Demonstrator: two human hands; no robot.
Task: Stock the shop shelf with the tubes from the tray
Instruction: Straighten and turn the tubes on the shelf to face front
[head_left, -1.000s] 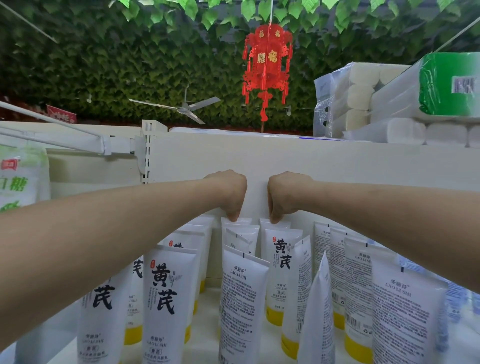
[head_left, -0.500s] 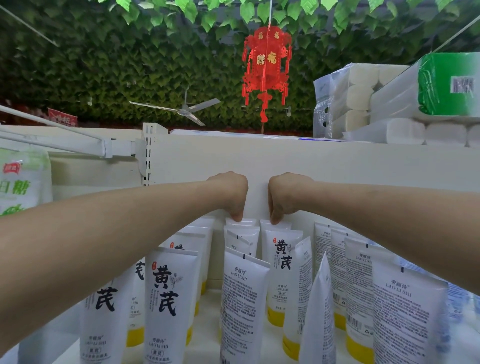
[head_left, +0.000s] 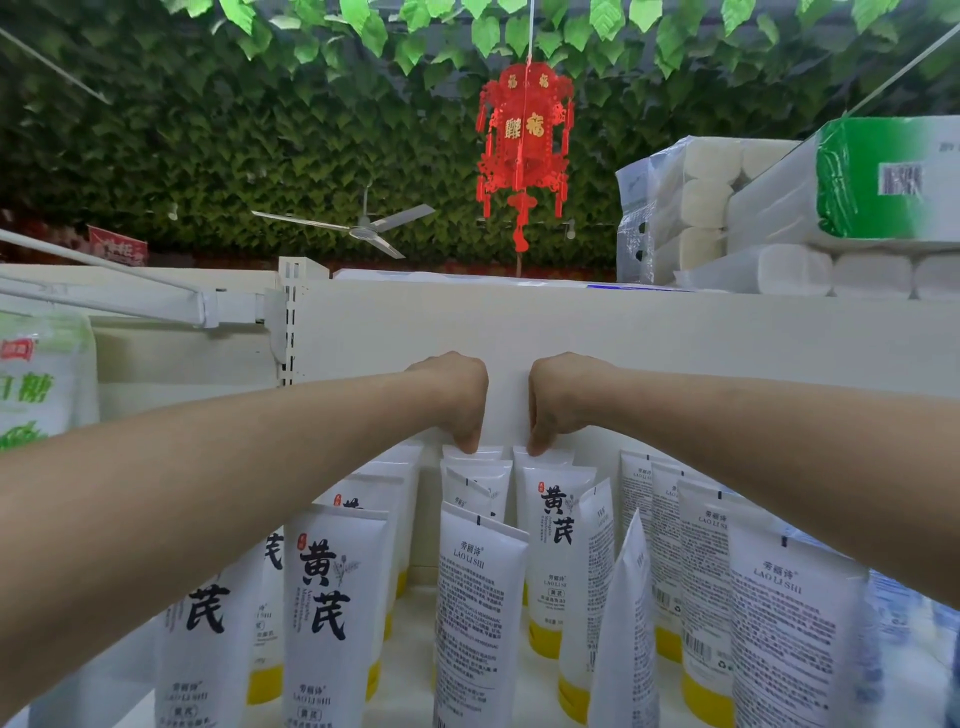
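Observation:
Several white tubes with yellow caps stand cap-down in rows on the white shelf (head_left: 415, 691). At the back of the shelf my left hand (head_left: 457, 400) pinches the top edge of a rear tube (head_left: 470, 453). Close beside it, my right hand (head_left: 558, 400) pinches the top of the neighbouring rear tube (head_left: 543, 460). Both stand against the white back panel (head_left: 675, 343). In front of them stand a tube with large black characters (head_left: 553, 551) and one showing its printed back (head_left: 475, 613). The tray is out of view.
Packs of toilet rolls (head_left: 779, 208) lie on the shelf top at right. A green-and-white bag (head_left: 36, 384) hangs at left under a white bracket (head_left: 156, 306). A red lantern (head_left: 524, 150) and ceiling fan (head_left: 358, 228) hang beyond, under green leaves.
Both hands stay pinching the rear tubes at the back panel. The view has shifted very slightly; nothing else has moved.

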